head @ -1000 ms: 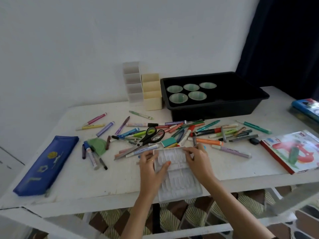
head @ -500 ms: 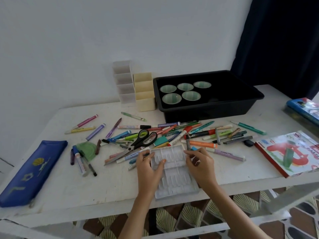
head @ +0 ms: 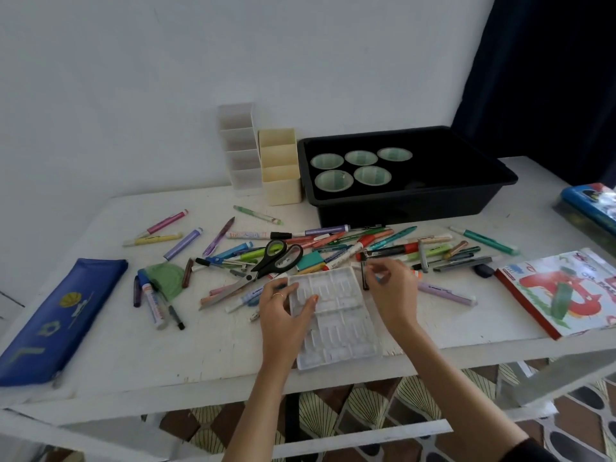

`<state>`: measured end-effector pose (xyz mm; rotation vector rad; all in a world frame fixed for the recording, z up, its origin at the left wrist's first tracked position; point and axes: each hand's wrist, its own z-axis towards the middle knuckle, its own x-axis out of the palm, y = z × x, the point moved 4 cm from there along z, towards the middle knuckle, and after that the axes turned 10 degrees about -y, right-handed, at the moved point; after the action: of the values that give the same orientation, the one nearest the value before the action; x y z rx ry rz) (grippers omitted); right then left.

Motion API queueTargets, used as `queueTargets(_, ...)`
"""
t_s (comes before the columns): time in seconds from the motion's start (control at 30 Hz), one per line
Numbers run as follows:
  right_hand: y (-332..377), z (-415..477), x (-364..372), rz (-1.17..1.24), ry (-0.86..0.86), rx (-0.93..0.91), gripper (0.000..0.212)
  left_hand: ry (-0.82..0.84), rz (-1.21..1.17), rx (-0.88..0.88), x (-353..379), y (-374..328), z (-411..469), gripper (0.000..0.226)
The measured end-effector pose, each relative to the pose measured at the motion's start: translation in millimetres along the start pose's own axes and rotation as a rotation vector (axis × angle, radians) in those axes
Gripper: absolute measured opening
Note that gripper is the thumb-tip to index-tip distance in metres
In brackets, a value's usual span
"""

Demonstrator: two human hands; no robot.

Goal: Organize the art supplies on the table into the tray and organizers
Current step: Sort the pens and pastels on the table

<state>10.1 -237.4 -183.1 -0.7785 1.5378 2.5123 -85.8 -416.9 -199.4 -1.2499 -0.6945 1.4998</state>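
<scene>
Two hands are busy at the near edge of the table (head: 133,355). The left hand (head: 283,315) grips the left side of a white plastic insert (head: 340,328), thumb pressed on top. The right hand (head: 393,291) has its fingers curled and pinches a thin dark pen (head: 365,278) just off the insert's far right corner. Loads of markers (head: 383,241) lie scattered just beyond, with scissors (head: 276,258) in the mix. The black tray (head: 500,181) sits far right holding five cups (head: 333,180). A white organizer (head: 238,151) and a cream organizer (head: 280,175) stand left of it by the wall. There's a blue pouch (head: 60,311) near left and a book (head: 566,291) on the right.
</scene>
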Motion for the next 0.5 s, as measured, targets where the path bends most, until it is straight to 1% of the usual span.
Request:
queueTargets(0.07, 0, 6, 8, -0.16, 0.084, -0.003, 0.024, -0.001, -0.008, -0.008, 0, 1, 0, 0.042)
queueTargets(0.17, 2, 9, 10, -0.209, 0.124, 0.042, 0.027, 0.005, -0.016, -0.021, 0, 3, 0, 0.041)
queueTargets(0.23, 2, 9, 10, -0.153, 0.122, 0.077, 0.027, 0.008, -0.012, -0.024, 1, 4, 1, 0.04)
queueTargets(0.33, 6, 8, 6, 0.042, 0.074, 0.162, 0.025, 0.01, -0.008, -0.017, 1, 4, 1, 0.039)
queueTargets(0.43, 20, 7, -5, 0.14, -0.02, 0.097, 0.023, 0.008, -0.009, -0.011, 1, 4, 1, 0.038)
queueTargets(0.5, 27, 3, -9, 0.182, -0.007, 0.062, 0.026, 0.007, -0.004, -0.003, 1, 4, 1, 0.039)
